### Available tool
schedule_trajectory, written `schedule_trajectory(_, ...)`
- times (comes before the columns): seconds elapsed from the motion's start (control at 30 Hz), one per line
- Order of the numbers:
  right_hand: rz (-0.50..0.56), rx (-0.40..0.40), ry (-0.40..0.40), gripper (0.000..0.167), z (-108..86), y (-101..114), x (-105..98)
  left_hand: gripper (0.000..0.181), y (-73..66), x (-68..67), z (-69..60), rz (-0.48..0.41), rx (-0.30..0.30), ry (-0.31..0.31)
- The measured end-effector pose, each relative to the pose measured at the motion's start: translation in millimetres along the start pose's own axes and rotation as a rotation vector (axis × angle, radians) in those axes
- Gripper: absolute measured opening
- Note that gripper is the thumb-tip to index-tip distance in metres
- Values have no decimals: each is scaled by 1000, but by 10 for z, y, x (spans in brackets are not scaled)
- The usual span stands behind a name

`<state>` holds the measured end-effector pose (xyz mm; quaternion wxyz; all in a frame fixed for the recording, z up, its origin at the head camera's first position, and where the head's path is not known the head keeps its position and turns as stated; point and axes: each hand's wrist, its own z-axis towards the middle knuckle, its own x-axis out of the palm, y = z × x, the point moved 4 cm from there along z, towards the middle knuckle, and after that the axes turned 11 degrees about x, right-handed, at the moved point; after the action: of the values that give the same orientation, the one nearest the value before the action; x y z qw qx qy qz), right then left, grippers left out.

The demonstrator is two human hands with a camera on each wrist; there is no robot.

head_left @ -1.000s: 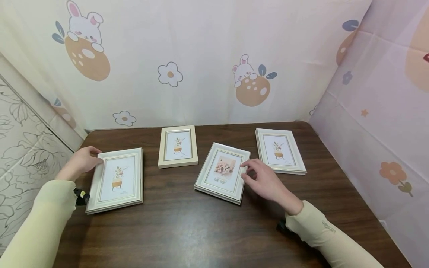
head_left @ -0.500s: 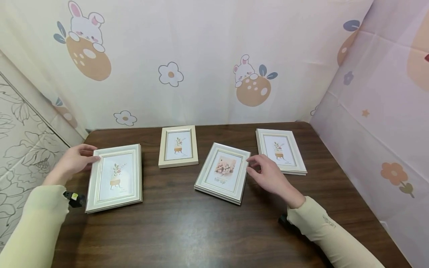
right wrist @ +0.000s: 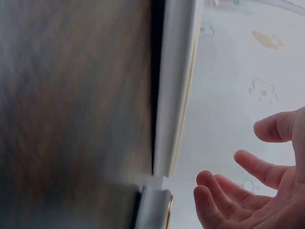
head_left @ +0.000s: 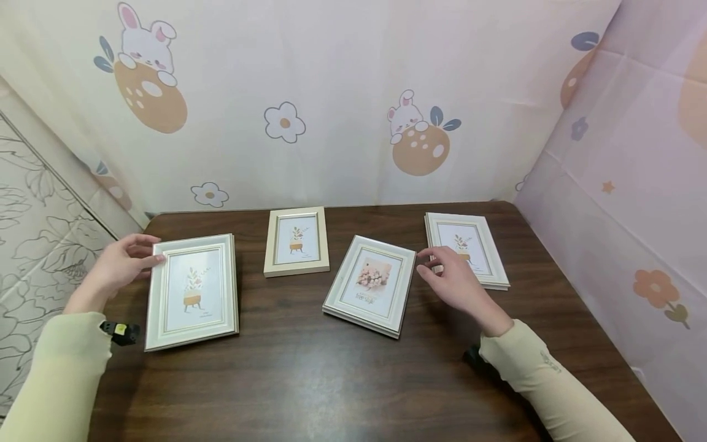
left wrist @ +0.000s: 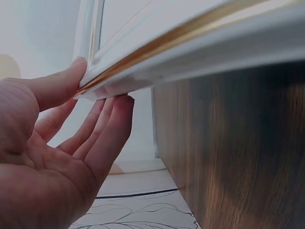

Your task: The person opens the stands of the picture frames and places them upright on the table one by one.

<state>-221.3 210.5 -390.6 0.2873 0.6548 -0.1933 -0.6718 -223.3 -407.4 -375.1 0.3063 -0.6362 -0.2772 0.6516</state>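
Observation:
On the left of the table lies a white picture frame [head_left: 193,294] with a gold inner line and a potted-plant print. My left hand [head_left: 118,267] pinches its upper left side, and in the left wrist view the thumb is on top and the fingers [left wrist: 112,136] are under the edge. The far side of this frame is raised off the table. My right hand [head_left: 458,285], fingers loosely bent and holding nothing, hovers between a slanted white picture frame [head_left: 370,285] with a pink flower print and the far right picture frame [head_left: 469,252], partly covering the latter.
A cream picture frame [head_left: 296,242] lies near the back edge of the brown wooden table [head_left: 309,380]. Behind the table hangs a patterned curtain [head_left: 331,73], which also runs along the right side. A line-drawn floral panel [head_left: 38,264] stands at left.
The left frame's far side has risen in my left hand, which has shifted slightly outward. My right hand has moved right, away from the flower-print frame, toward the far right one.

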Motion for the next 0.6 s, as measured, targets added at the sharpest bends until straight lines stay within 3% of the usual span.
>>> schedule_trajectory(0.17, 13, 11, -29, 30, 48, -70, -97, 60, -18, 16, -34, 18, -6, -15)
schedule_trajectory(0.37, 5, 19, -55, 31, 77, -152, -163, 63, 1, -11, -67, -35, -24, -66)
schedule_trajectory(0.6, -5, 35, -76, 31, 100, -231, -202, 53, -33, -40, -98, -64, 31, -118)
